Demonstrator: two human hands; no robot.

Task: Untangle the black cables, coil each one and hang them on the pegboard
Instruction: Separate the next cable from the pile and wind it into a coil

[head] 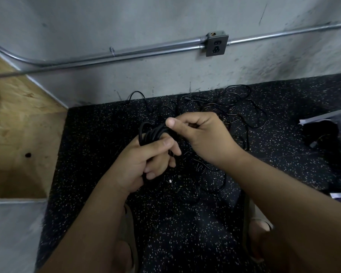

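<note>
The grey wall (pixel 126 20) fills the top of the view. Below it the black speckled mat (pixel 98 194) carries all the work. A plywood panel (pixel 14 125) stands along the left edge of the mat, and a metal pipe (pixel 146 49) runs across the wall. At the far edge of the mat, close to the wall, lies the tangle (pixel 220 103) of thin black cables, spread loose and crossing over each other.

Over the middle of the mat the left hand (pixel 134 166) is clenched around a coil (pixel 152 131) of black cable, with the fingers wrapped over the loops. The right hand (pixel 203 134) pinches a strand at the top of this coil between thumb and fingers. On the wall the pipe meets an outlet box (pixel 217 43). Just below the left hand there is a small light plug (pixel 170 181). I cannot tell if it hangs or lies on the mat.

In my judgement the task is in an early or middle part. One cable is separated and nearly coiled, but it is not hung. The tangle is not yet sorted. No pegboard is in view, so all the hanging is left to do.

The count is two hands, one coil, one tangle (the cables inside it cannot be counted), one outlet box with two sockets, and one plug.
</note>
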